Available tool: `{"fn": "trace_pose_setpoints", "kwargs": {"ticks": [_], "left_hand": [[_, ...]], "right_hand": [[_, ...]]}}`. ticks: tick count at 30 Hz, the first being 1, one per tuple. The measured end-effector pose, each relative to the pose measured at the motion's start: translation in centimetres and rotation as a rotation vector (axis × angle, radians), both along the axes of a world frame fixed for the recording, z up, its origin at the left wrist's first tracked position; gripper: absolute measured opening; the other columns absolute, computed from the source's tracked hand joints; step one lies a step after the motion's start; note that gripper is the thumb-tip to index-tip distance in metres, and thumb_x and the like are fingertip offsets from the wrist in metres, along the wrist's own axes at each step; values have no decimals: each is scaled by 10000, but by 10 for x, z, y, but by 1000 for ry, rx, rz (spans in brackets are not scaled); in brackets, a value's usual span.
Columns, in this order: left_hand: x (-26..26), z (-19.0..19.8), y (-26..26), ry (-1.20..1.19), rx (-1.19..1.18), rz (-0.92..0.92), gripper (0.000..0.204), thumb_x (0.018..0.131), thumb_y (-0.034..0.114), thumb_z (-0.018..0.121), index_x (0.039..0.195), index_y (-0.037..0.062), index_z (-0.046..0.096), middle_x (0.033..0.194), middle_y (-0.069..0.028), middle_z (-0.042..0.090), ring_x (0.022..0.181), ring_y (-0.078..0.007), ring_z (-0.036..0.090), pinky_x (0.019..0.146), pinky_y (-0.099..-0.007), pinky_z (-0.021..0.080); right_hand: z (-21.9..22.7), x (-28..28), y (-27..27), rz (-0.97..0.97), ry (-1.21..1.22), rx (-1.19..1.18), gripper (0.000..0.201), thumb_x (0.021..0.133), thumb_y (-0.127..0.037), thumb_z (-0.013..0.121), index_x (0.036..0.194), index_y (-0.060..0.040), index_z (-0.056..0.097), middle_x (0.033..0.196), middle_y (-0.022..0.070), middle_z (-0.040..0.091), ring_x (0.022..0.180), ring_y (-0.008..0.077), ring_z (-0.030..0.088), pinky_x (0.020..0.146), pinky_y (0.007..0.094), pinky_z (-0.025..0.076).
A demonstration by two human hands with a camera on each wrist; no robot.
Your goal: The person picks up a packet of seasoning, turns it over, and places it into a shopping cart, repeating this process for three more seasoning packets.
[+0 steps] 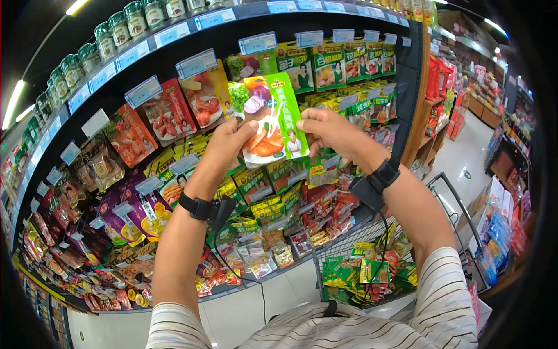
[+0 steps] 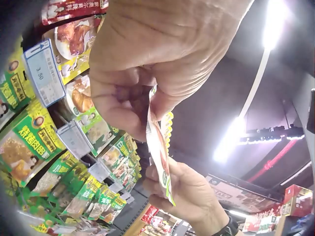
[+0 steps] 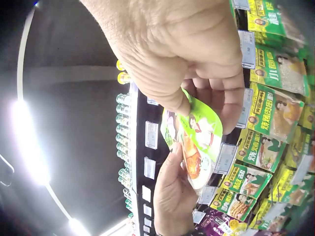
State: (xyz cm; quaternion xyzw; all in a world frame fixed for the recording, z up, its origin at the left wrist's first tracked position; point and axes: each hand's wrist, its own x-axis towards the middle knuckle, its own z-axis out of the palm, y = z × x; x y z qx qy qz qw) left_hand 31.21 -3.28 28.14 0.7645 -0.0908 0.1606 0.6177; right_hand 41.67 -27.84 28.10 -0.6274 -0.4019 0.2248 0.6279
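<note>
A green and white seasoning packet (image 1: 268,125), printed with cooked meat and vegetables, is held up before the shelf between both hands. My left hand (image 1: 229,139) pinches its left edge, thumb on the front. On the opposite edge, my right hand (image 1: 331,132) pinches it between thumb and fingers. The left wrist view catches the packet (image 2: 158,150) nearly edge-on, slightly bowed, with the left hand (image 2: 167,49) above and the right hand (image 2: 189,194) below. From the right wrist, the packet (image 3: 197,142) shows its printed front curving between the two hands.
Hanging packets fill the rack, among them red ones (image 1: 168,110), green ones (image 1: 329,64) and purple ones (image 1: 142,212). Jars (image 1: 119,29) line the top shelf. A wire shopping cart (image 1: 343,250) holding green packets (image 1: 372,270) stands at lower right, beside an aisle (image 1: 468,157).
</note>
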Motion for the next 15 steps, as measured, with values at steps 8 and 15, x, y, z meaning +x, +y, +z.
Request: {"fn": "trace_pose_setpoints", "kwargs": {"ticks": [8, 15], "left_hand": [[15, 26, 34, 63, 197, 102, 283, 971, 315, 629, 1040, 41, 617, 863, 17, 629, 708, -52, 560, 610, -232, 438], [36, 35, 61, -17, 316, 127, 280, 978, 304, 615, 1011, 26, 623, 831, 15, 629, 686, -62, 542, 597, -239, 422]], "right_hand": [[33, 21, 30, -275, -226, -28, 321, 974, -240, 574, 1198, -10, 573, 1064, 78, 641, 943, 165, 642, 741, 317, 556], [52, 28, 52, -366, -332, -57, 370, 971, -264, 568, 1219, 11, 573, 1129, 103, 634, 991, 182, 640, 800, 324, 551]]}}
